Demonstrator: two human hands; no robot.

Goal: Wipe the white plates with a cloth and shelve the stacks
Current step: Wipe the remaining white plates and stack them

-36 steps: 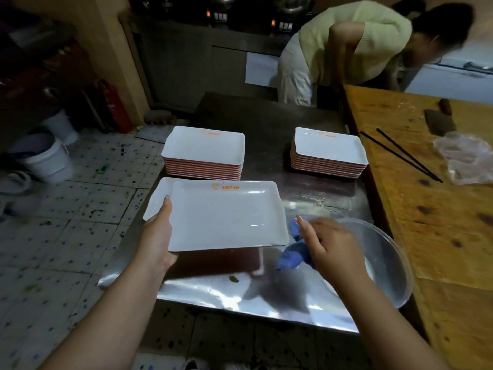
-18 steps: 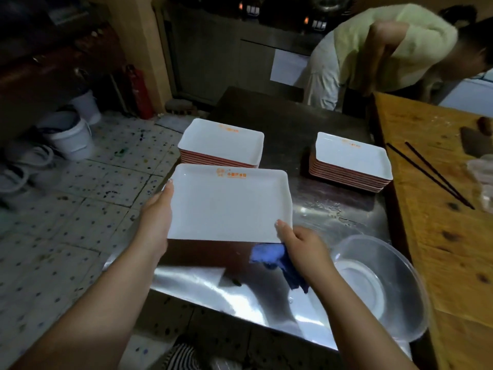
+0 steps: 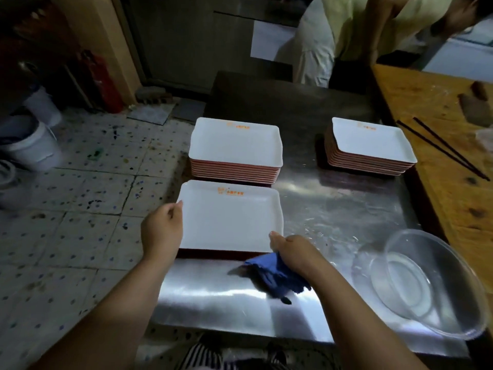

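Head view. Steel table [image 3: 333,209], reflective, wet patches near centre.

Item: white rectangular plate [image 3: 229,217], orange print at its far rim, held level low over the table's near-left part. Left hand [image 3: 162,231] grips its left edge, thumb on the rim, fingers curled under. Right hand [image 3: 293,249] pinches the near-right corner, thumb on top, and the same hand clutches a blue cloth [image 3: 274,276] bunched beneath the palm, hanging toward the tabletop.

Item: left stack of plates [image 3: 234,150], white tops, red undersides, just beyond the held plate, resting on the table.

Item: right stack of plates [image 3: 370,145], same kind, at the table's far-right, well apart from the left stack.

Item: clear plastic basin [image 3: 426,284], at the near-right corner of the table, tilted, rim overhanging the edge.

Item: wooden counter [image 3: 453,182], adjoining the table on the right; on it a pair of dark chopsticks [image 3: 442,150] and a cleaver [image 3: 477,105].

Item: white buckets [image 3: 32,145] on the speckled tile floor, left.

A second person [image 3: 373,30] in a pale yellow top bends over beyond the table.
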